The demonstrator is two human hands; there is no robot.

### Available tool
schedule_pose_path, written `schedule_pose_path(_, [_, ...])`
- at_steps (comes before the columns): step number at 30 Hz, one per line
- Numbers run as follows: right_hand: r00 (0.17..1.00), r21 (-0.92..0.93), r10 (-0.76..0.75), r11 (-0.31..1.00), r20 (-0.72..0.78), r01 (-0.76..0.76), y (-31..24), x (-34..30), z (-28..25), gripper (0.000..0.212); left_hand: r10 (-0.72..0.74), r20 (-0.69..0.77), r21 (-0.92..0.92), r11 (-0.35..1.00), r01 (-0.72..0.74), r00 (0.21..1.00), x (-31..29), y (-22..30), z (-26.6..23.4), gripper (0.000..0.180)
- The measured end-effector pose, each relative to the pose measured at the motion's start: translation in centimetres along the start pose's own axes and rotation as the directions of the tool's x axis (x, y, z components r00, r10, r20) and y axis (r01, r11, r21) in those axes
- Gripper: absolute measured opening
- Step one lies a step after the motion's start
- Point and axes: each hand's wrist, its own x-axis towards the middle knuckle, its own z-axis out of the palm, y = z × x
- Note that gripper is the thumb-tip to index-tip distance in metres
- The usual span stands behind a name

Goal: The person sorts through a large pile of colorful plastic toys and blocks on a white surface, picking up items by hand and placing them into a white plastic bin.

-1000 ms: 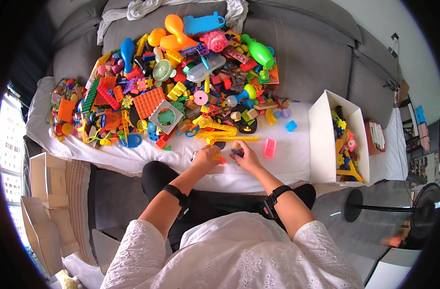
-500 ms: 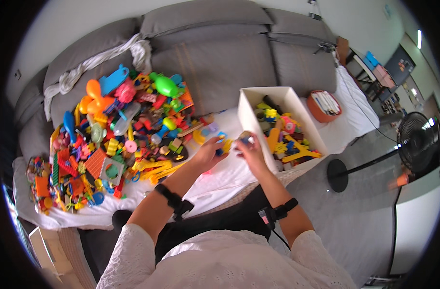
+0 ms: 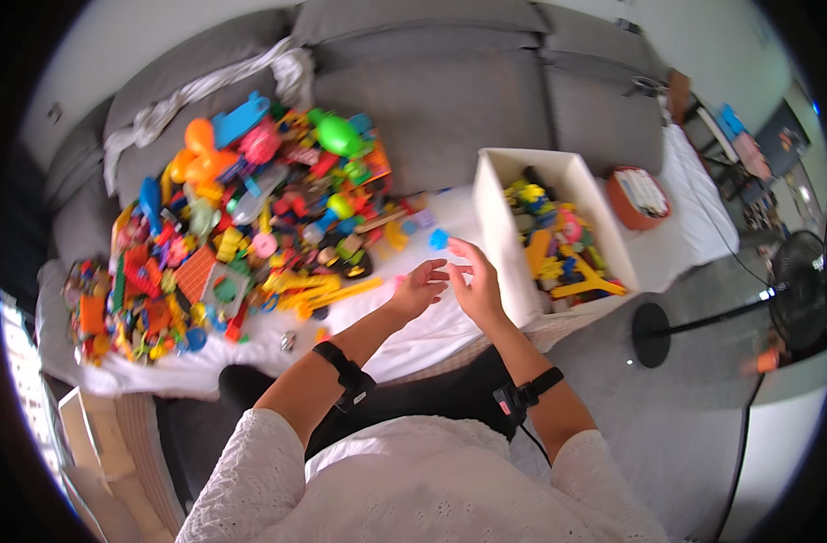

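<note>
My left hand [image 3: 420, 288] hovers over the white sheet in front of me, fingers loosely bent and apart, nothing visible in it. Close to its right is my right hand [image 3: 476, 282], fingers spread and seemingly bare. A small blue toy piece [image 3: 439, 239] lies on the sheet just beyond the right fingertips. To the left spreads a big heap of mixed plastic toys [image 3: 265, 244], with long yellow toy pieces [image 3: 327, 293] at its near right edge. Right of my hands stands a white box [image 3: 501, 271] partly filled with toys, among them a yellow forked piece [image 3: 587, 282].
Behind everything is a grey sofa [image 3: 431, 109]. An orange-red container [image 3: 638, 204] holding white items sits right of the box. On the floor at the right is a black fan [image 3: 801, 281] on a round base. A small silvery object [image 3: 287, 341] lies near the sheet's front.
Both hands held small pieces earlier; now they look unoccupied and their fingers have opened. Blue and yellow shapes in the box look different. The whole view has shifted slightly.
</note>
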Motion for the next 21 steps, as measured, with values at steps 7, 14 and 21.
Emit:
schedule_pose_path(7, [0.788,-0.233,-0.053,0.941,0.614,0.246,3.1,-5.3,16.7,0.073,0.598,-0.362,0.858,0.514,0.005,0.715,-13.7,-7.4,-15.6,0.048])
schedule_pose_path(14, [0.550,-0.325,0.012,0.817,0.835,0.476,0.4,-7.8,25.4,0.077,0.321,-0.437,0.869,0.390,0.303,0.840,-20.4,-8.6,-20.8,0.067])
schedule_pose_path(21, [0.655,-0.269,-0.072,0.874,0.752,0.406,3.3,-7.8,24.9,0.019,0.278,-0.394,0.854,0.464,0.237,0.876,-19.2,-8.4,-19.6,0.063])
